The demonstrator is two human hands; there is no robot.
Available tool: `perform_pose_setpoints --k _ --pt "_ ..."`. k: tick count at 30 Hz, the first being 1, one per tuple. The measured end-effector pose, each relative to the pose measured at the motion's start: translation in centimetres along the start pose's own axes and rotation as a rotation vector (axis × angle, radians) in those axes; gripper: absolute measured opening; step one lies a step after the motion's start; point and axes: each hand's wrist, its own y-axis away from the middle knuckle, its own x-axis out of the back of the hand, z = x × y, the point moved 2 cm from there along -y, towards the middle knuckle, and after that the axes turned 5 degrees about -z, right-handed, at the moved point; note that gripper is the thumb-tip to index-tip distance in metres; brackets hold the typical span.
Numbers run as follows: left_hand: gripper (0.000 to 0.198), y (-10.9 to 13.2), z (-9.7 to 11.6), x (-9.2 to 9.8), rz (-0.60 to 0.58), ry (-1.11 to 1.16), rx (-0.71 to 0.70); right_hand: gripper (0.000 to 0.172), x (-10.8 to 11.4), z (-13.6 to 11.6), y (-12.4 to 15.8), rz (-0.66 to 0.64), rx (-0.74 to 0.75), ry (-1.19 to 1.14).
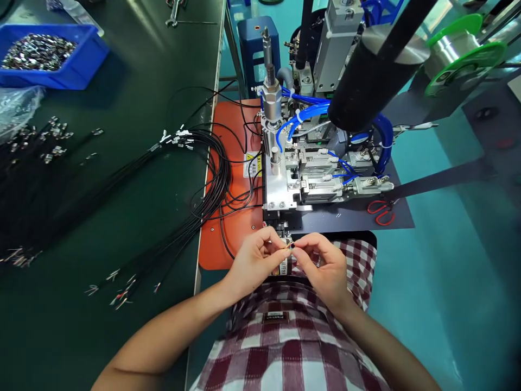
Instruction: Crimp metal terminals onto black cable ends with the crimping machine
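Observation:
My left hand [258, 258] and my right hand [325, 266] meet in front of my body, at the near edge of the machine. Thumb and forefinger of each are pinched together. Between the fingertips shows the stripped end of a black cable [292, 245], with thin light and orange wires [289, 245] fanning toward the left fingers. The right fingers close on the dark jacket. Most of this cable is hidden. Just beyond the fingertips lies the front of a metal machine [280, 190] with cylinders and blue air tubes.
A looped bundle of black cables [222, 179] lies across the orange base plate [211, 247] and green table [163, 336]. At upper left stands a blue bin [87, 62] of small metal connectors. Red-handled scissors [380, 212], a solder wire spool [451, 51] and a black cylinder [362, 81] are to the right.

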Motion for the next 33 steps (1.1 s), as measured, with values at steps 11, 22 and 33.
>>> perform_pose_setpoints --k 11,22,33 --pt "0.016 0.6 -0.8 -0.1 -0.018 -0.228 -0.101 0.012 -0.4 -0.1 -0.8 -0.085 -0.215 -0.242" --pt "0.018 -0.1 -0.2 0.9 -0.035 -0.004 -0.040 0.013 0.8 1.2 -0.9 -0.028 -0.256 -0.470" --pt "0.023 -0.2 -0.1 0.8 -0.105 0.062 -0.045 0.014 -0.1 1.0 -1.5 -0.085 -0.274 -0.418"
